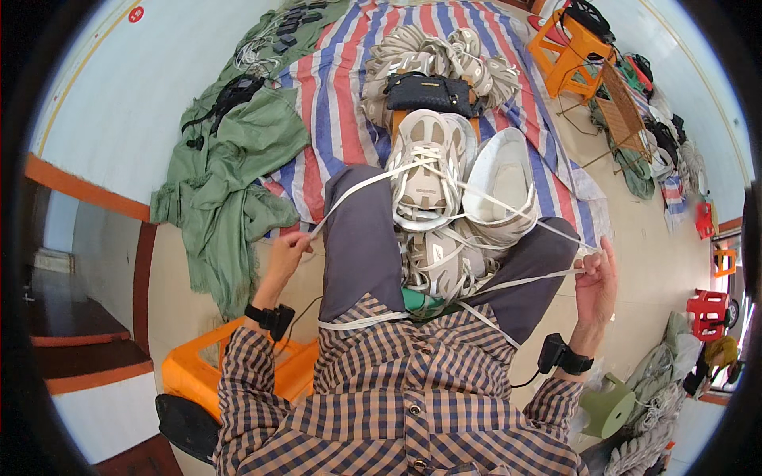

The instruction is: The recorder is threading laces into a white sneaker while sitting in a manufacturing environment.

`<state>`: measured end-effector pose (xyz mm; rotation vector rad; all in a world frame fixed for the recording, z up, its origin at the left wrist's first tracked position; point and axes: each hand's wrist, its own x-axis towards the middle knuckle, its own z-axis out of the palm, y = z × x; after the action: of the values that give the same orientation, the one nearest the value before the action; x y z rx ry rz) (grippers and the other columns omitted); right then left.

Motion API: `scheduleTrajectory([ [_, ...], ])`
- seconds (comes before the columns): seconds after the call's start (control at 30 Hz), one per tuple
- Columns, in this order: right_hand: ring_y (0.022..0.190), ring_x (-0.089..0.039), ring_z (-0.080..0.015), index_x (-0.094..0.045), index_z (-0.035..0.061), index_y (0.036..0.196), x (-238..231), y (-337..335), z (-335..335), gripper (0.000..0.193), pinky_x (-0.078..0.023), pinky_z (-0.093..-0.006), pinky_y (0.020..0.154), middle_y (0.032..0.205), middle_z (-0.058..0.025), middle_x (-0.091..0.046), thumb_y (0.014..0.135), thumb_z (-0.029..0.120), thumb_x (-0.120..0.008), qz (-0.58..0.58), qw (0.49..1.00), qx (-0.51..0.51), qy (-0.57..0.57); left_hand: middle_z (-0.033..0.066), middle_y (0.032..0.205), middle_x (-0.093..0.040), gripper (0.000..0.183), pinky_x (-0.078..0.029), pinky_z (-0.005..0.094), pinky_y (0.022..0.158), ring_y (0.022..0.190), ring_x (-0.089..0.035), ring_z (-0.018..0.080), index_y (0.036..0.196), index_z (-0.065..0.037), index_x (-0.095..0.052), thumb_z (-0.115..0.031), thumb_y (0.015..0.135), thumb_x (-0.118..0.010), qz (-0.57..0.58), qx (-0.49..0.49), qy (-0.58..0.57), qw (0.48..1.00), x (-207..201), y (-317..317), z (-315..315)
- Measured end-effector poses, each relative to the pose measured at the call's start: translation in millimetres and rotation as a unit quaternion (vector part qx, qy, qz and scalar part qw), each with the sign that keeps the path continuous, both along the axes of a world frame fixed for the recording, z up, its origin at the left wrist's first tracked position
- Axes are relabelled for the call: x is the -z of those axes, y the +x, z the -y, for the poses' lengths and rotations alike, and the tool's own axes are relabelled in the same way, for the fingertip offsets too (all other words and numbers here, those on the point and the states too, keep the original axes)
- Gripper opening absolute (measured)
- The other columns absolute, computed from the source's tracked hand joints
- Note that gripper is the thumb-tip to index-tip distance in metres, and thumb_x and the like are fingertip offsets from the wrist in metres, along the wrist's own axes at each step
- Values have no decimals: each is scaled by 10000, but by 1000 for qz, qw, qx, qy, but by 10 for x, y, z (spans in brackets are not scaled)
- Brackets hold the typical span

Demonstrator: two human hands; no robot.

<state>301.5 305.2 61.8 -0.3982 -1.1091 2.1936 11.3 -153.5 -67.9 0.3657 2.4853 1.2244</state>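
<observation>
You sit with knees apart, a beige and white shoe (421, 186) between them, toe pointing away from you, laces crossed over its tongue. Left hand (292, 247): out past your left knee, fingers closed on a pale shoelace (361, 186), which runs from the shoe across your left thigh. Right hand (596, 282): raised beyond your right knee, index finger extended, thumb and other fingers pinched together on lace; two pale strands (548, 277) reach it, one from the shoe's side, one from low between your thighs. The exact grip there is too small to make out surely.

Just right of the laced shoe, a second shoe (500, 186) shows its pale inside. Nearer you, more shoes (440, 262) sit between your thighs under loose lace loops. A bundle of cord (361, 324) lies across your lap.

Beyond the shoe: a black handbag (429, 95), and behind it a heap of beige shoes (397, 51), on a red, white and blue striped sheet (337, 103). Green cloth (238, 159) lies bunched to the left of the sheet. An orange stool (194, 361) stands by your left forearm, a green stool (607, 406) near your right. Each wrist wears a black band.
</observation>
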Motion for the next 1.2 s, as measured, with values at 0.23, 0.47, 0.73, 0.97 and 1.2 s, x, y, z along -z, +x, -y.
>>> scheduleTrajectory([
  [0.23, 762, -580, -135, -514, -10, 1212, 1189, 1228, -983, 376, -505, -278, 734, 991, -72, -605, 847, 26, -598, -107, 963, 163, -187, -58, 618, -396, 287, -244, 220, 487, 534, -331, 50, 764, -105, -601, -356, 900, -576, 209, -21, 48, 976, 571, 437, 92],
  [0.47, 788, -609, -141, -559, -1, 1104, 1469, 1550, -823, 289, -513, -290, 748, 1023, -103, -631, 817, -16, -593, -58, 892, 380, -240, -40, 733, -468, 225, -335, 244, 558, 628, -404, 92, 837, -80, -575, -260, 944, -493, 185, 141, 93, 968, 1652, 296, -469],
  [0.73, 915, -607, -265, -548, -46, 1044, 1959, 2117, -885, 287, -471, -402, 920, 1031, -169, -617, 761, -93, -556, -141, 880, 386, -237, 36, 808, -543, 152, -395, 312, 638, 702, -480, 194, 931, -54, -584, -173, 924, -490, -35, 126, -104, 986, 1297, 152, -1481],
  [0.97, 1078, -565, -163, -501, 16, 1240, 246, 1841, -1589, 317, -417, -354, 993, 1273, -125, -543, 956, 154, -482, -110, 968, 224, -8, -59, 578, -493, 126, -339, 178, 355, 411, -419, 52, 807, -152, -549, -221, 864, -638, 381, -310, 302, 817, 551, -29, 157],
  [1.2, 732, -542, -82, -668, 29, 1009, -919, -379, -379, 220, -464, -246, 689, 909, -23, -586, 935, 171, -518, 179, 859, 93, 471, -26, 717, -583, 250, -328, 166, 446, 566, -469, 21, 1118, -61, -595, -200, 916, -546, 105, -128, 313, 935, -812, -499, -46],
])
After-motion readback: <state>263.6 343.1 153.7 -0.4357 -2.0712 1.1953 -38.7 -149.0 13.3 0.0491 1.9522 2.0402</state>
